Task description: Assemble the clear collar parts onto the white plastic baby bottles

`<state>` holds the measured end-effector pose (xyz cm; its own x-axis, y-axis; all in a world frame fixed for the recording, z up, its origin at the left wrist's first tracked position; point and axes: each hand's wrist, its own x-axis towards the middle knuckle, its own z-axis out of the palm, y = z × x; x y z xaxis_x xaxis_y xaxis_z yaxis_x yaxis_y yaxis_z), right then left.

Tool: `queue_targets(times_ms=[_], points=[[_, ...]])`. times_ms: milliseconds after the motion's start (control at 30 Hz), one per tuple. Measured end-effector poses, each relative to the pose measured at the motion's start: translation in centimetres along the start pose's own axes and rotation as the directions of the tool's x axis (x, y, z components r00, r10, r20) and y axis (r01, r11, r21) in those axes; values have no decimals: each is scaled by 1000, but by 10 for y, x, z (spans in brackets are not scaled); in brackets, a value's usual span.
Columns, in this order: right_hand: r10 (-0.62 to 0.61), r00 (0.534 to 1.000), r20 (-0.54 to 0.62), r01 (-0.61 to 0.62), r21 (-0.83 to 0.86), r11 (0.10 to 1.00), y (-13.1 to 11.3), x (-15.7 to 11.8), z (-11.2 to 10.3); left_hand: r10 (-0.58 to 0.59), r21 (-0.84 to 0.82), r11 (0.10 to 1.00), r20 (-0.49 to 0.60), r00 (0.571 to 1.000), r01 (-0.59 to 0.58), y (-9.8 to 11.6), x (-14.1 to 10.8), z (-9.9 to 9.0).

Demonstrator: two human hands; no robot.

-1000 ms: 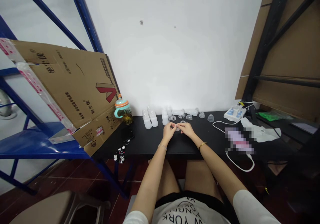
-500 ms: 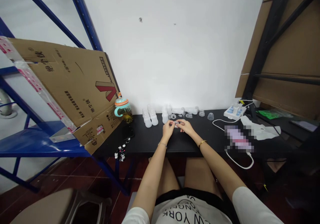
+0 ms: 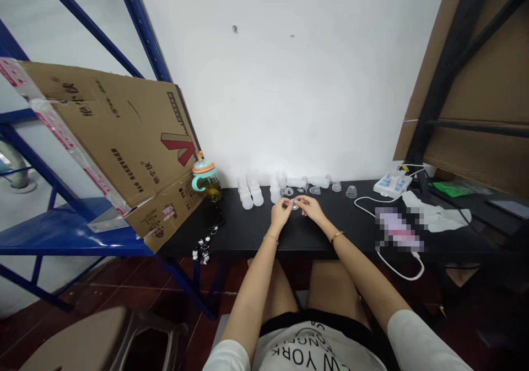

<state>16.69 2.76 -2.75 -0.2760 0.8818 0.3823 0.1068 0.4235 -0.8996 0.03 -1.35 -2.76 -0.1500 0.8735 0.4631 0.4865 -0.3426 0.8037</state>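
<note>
Head cam here, looking down past a white tee with upside-down NEW YORK lettering [image 3: 318,349], so the closest things are the 2 bare forearms reaching over the edge of a long black matte worktop [image 3: 231,242]. The left hand [image 3: 281,215] has a thin silver chain bracelet [image 3: 270,238] on its wrist, and the right hand [image 3: 311,208] has a slim gold bangle [image 3: 337,237]. The grip is narrow on both sides, with the fingertips pinched together around a small clear plastic ring [image 3: 294,204], right between the hands above the worktop. It's too small to make out any detail.

Just past the hands is a loose row of frosted plastic bottles [image 3: 247,197], with little clear plastic cups [image 3: 351,192] further along. To the left sit a black phone [image 3: 214,216], a black-and-white beaded charm strand [image 3: 202,249], and a teal-and-orange handled cup [image 3: 205,179] with amber liquid inside. To the right there's a white cable [image 3: 397,266], a pixelated blurred patch [image 3: 399,230], a crumpled white cloth [image 3: 433,219], and a white plastic device [image 3: 392,186]. Further back, a flattened brown cardboard box [image 3: 111,145] leans against blue steel shelving [image 3: 61,227], in front of a white wall [image 3: 289,84].
</note>
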Motion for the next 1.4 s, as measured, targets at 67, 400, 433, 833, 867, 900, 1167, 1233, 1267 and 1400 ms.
queue_targets(times_ms=[67, 400, 433, 833, 867, 900, 1167, 1233, 1267, 1400], points=[[-3, 1000, -1, 3, -5, 1000, -1, 0, 0, 1, 0, 1000, -11, 1000, -1, -1, 0, 0], [97, 988, 122, -101, 24, 995, -4, -1, 2, -27, -18, 1000, -73, 997, 26, -3, 3, 0], [101, 986, 132, -106, 26, 994, -4, -2, 2, -27, -20, 999, -74, 997, 26, -3, 3, 0], [77, 997, 32, -77, -8, 997, 2, 2, 0, -31, -61, 998, 16, 999, 32, 4, -2, -1], [74, 997, 33, -74, -15, 997, 2, 2, 0, -32, -59, 998, 31, 999, 33, 5, -3, -1], [72, 997, 37, -72, -21, 997, 1, 1, 0, -29, -54, 998, 43, 999, 31, 5, -3, -1], [71, 995, 68, -70, -17, 997, -2, -1, 2, -73, -63, 995, 35, 997, 75, 4, -4, -1], [68, 996, 64, -67, -18, 998, -2, -1, 2, -75, -61, 995, 34, 997, 77, 4, -4, -1], [64, 996, 60, -63, -17, 998, -2, -1, 2, -76, -54, 996, 27, 997, 77, 5, -4, -2], [46, 998, 44, -45, -22, 999, 0, -1, 0, -60, -25, 998, -15, 998, 60, 4, -3, -2]])
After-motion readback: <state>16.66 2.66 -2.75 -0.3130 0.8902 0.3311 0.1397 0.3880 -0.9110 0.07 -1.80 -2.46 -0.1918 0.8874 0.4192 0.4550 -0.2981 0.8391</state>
